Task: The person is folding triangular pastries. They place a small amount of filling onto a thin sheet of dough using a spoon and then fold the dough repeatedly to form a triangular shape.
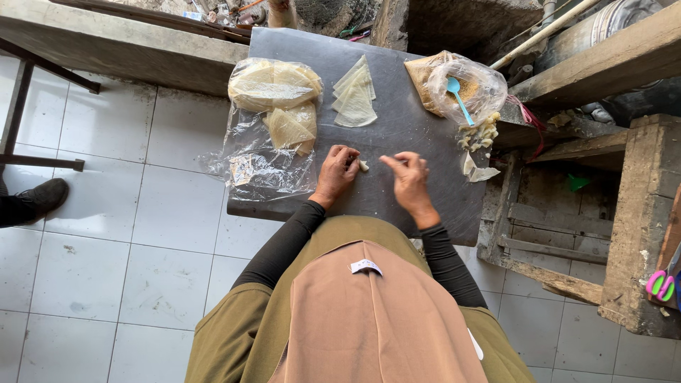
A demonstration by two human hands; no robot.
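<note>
white floor tiles (106, 213) surround a dark grey board (397, 120) where a person in black sleeves works. left hand (338, 170) is curled closed around a small folded pastry piece (364, 165), which sits on the board just at its fingertips. right hand (408, 177) is near it, fingers pinched together; i cannot tell if it holds anything. behind lie triangle wrappers (355, 96), a plastic bag of wrappers (273, 106), and a filling bag with a blue spoon (458, 98).

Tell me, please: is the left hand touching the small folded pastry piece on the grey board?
Touching. The head view shows the left hand with its fingers curled around the small folded pastry piece on the grey board; no gap is visible between them.
</note>
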